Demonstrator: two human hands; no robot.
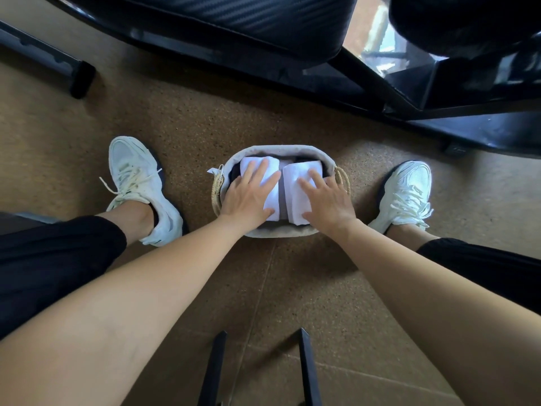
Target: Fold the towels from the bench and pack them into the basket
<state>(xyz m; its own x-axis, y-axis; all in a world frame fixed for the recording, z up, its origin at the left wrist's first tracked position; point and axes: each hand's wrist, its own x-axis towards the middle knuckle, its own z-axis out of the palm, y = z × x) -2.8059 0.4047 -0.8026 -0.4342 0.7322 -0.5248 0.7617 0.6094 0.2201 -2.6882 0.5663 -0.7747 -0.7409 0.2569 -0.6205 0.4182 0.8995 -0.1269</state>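
- The basket (272, 148) sat on the floor (187, 127) between the person's feet, just in front of the black bench (263, 24).
- Two folded white towels lay side by side inside it, nearly filling it.
- The left hand (246, 197) lay flat on the left towel (271, 196), fingers straight and spread, gripping nothing.
- The right hand (330, 200) pressed the right towel (292, 178) the same way, palm down and fingers splayed, with nothing held.
- A grey strip (281, 194) showed in the gap between the towels, and darker cloth at the left end; I could not tell what either was.
- A woven handle (344, 177) stuck out at the basket's right end, just beside the right hand.
- A white shoe (137, 180) stood left of the basket and another (407, 191) to its right, each apart from it.
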